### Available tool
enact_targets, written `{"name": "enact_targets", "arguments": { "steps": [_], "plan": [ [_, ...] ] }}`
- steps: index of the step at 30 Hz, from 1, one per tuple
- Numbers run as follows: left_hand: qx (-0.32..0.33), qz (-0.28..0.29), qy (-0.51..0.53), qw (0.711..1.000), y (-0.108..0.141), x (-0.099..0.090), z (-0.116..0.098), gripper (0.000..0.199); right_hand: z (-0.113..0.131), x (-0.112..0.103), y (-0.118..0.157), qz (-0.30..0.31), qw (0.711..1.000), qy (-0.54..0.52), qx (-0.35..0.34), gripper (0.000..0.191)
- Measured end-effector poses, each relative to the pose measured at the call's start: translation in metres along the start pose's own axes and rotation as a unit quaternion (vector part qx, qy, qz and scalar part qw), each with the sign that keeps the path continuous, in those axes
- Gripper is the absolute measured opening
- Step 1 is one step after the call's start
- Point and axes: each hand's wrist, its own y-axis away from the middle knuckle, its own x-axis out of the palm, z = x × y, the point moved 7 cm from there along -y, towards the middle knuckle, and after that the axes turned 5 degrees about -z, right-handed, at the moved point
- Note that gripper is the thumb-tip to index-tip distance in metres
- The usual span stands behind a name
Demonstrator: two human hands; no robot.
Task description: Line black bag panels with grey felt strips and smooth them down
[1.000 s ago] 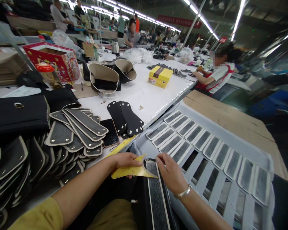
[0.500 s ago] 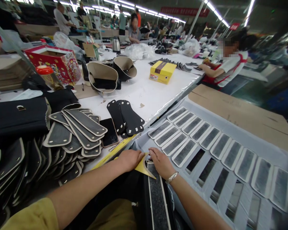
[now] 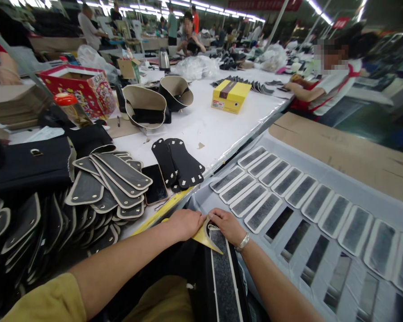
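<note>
My left hand (image 3: 187,224) is closed, its fingertips pinching a thin yellow sheet (image 3: 206,239) that looks like backing paper. My right hand (image 3: 227,227), with a silver bracelet at the wrist, pinches at the curled far end of a long dark strip with pale edges (image 3: 224,279). The fingertips of both hands meet there, so the exact grip is partly hidden. The yellow sheet curves across the strip's top and tapers to a point. Beneath it, the strip runs down towards me over black material at my lap.
Left lies a heap of black pieces with pale edging (image 3: 119,176), beside a phone (image 3: 155,184) and black shaped pieces (image 3: 183,163). Right, a grey slotted rack (image 3: 255,286) carries rows of dark pale-edged patches (image 3: 263,212). A yellow box (image 3: 231,96) stands farther back. A co-worker (image 3: 336,85) sits right.
My right fingertips have come in against the left ones at the strip's end. The view has shifted slightly. A person at the back has raised their arms.
</note>
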Motion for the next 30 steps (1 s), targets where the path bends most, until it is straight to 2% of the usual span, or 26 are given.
{"name": "enact_targets", "arguments": {
  "steps": [7, 10, 16, 24, 27, 30],
  "plan": [
    [0.046, 0.015, -0.046, 0.998, -0.003, -0.002, -0.008, 0.048, 0.001, -0.004, 0.004, -0.023, 0.999, -0.024, -0.009, 0.026],
    [0.042, 0.023, -0.071, 0.996, -0.004, -0.003, -0.008, 0.05, 0.0, -0.004, 0.004, -0.027, 0.999, -0.033, -0.01, 0.026],
    [0.012, 0.013, -0.058, 0.998, -0.005, -0.003, -0.008, 0.049, -0.003, -0.002, 0.004, -0.013, 0.998, -0.058, 0.005, 0.026],
    [0.059, 0.014, -0.08, 0.995, -0.01, -0.004, -0.009, 0.051, -0.007, -0.003, 0.004, -0.022, 0.996, -0.089, 0.014, 0.025],
    [0.067, 0.019, -0.118, 0.991, -0.008, -0.003, -0.012, 0.052, -0.008, -0.002, 0.002, -0.009, 0.995, -0.096, 0.019, 0.025],
    [0.065, 0.017, -0.167, 0.984, -0.006, -0.003, -0.016, 0.049, -0.007, 0.001, -0.002, 0.036, 0.994, -0.099, 0.029, 0.024]
  ]
}}
